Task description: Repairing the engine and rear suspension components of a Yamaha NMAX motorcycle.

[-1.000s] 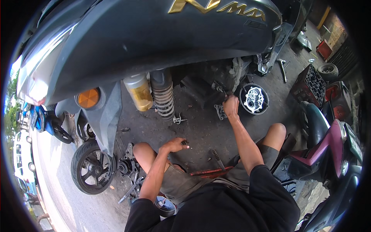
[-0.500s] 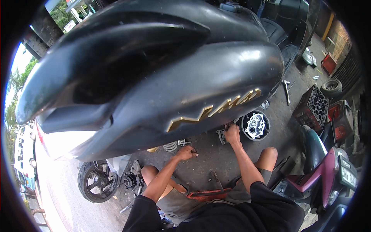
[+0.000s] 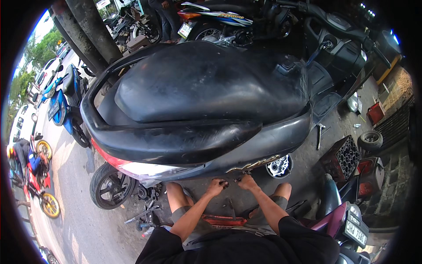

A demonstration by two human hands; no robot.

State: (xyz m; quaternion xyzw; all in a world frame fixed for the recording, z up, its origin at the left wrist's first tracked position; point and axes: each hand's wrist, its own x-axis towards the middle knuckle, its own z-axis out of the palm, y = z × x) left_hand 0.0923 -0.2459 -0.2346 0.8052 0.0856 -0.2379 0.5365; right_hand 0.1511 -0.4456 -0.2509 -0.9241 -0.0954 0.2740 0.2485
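Observation:
A black scooter [image 3: 198,88] fills the middle of the head view, its lower side panel just beyond my hands. My left hand [image 3: 215,188] is closed below the panel, its darkened fingertips pinched together. What it holds, if anything, is too small to name. Close to its right, my right hand [image 3: 249,182] is curled beside a small dark metal part partly hidden under the panel. Whether it grips that part I cannot make out. To the right of this hand, a pale metal engine casing [image 3: 278,166] lies in a round dark basin [image 3: 290,169].
A loose wheel [image 3: 110,187] and greasy engine parts [image 3: 149,193] lie on the left. Right are a T-handle wrench [image 3: 320,135], a crate [image 3: 339,159], a small tyre [image 3: 370,140] and a purple scooter [image 3: 327,222]. A rider on a red motorcycle [image 3: 36,169] is far left.
My view has tilted up, showing the seat and the street behind. My hands have come closer together; the right one has drawn away from beside the basin.

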